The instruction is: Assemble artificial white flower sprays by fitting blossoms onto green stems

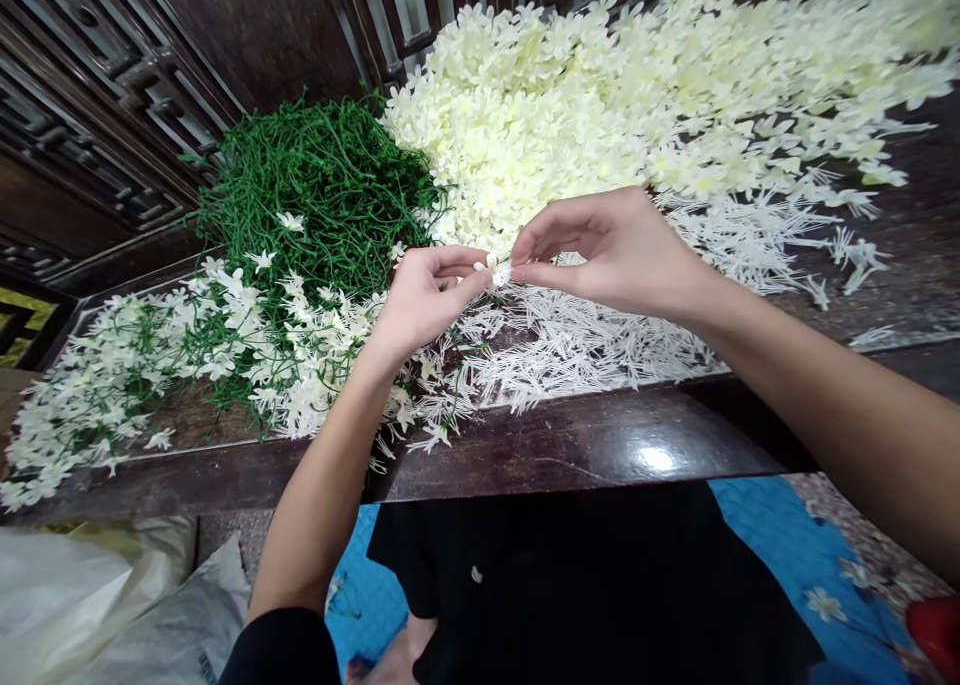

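Over the middle of the wooden bench, my left hand (435,290) pinches a small white artificial flower (496,270) between thumb and fingers. My right hand (600,250) meets it from the other side, its thumb and forefinger pressed together at the same flower; what exactly lies between those fingertips is too small to make out. Behind the hands spreads a big heap of pale cream flower heads (570,115). Green plastic stems (315,195) are piled to the left. Below my right hand lie many thin white stamen pieces (600,340).
White flowers on green stems (135,365) cover the bench's left end. The dark wooden bench edge (570,445) runs across in front of me, a carved lattice back (262,35) behind. Pale sacks (97,585) stand at lower left; a blue mat (795,545) lies on the floor.
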`<control>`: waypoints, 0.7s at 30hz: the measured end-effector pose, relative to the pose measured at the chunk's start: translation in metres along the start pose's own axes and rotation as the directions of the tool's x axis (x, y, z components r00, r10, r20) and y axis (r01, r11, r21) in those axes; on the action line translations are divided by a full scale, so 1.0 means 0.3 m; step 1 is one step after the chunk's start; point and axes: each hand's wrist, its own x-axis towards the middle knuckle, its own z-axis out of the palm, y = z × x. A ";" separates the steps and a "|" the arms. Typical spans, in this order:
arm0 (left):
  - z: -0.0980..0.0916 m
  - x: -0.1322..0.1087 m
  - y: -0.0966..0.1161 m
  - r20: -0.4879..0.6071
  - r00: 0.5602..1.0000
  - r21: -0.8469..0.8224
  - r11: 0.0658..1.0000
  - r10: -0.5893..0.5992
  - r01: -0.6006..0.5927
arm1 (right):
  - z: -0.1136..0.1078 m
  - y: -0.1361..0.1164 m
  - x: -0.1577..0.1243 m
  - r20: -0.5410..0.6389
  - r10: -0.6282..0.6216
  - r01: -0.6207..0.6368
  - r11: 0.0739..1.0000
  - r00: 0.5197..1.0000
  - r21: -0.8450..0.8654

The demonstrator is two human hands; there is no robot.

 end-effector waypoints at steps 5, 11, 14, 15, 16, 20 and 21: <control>0.000 0.005 -0.005 -0.030 0.999 0.012 0.999 0.032 -0.032 | -0.005 -0.003 0.000 -0.018 0.009 -0.010 1.000 1.000 -0.029; -0.001 0.009 -0.012 -0.063 0.997 0.021 0.999 0.039 -0.038 | -0.009 -0.005 0.002 -0.012 0.022 -0.023 0.996 1.000 -0.082; 0.003 0.008 -0.014 -0.078 0.997 -0.005 1.000 0.008 -0.009 | -0.003 -0.010 -0.001 0.013 0.031 -0.030 0.998 0.999 -0.049; 0.005 0.008 -0.014 -0.076 0.997 -0.009 1.000 0.002 -0.003 | 0.000 -0.011 -0.002 0.021 0.035 -0.034 0.999 0.999 -0.039; 0.006 0.007 -0.014 -0.071 0.998 -0.010 1.000 0.000 -0.001 | 0.003 -0.011 -0.004 0.022 0.038 -0.037 0.999 0.999 -0.034; 0.005 0.000 -0.005 -0.013 1.000 -0.012 1.000 0.025 -0.025 | 0.014 -0.005 -0.007 -0.025 0.044 -0.045 0.998 0.999 -0.045; 0.003 -0.002 -0.001 0.006 0.999 -0.021 0.999 0.032 -0.032 | 0.016 -0.004 -0.007 -0.037 0.048 -0.050 0.997 0.998 -0.054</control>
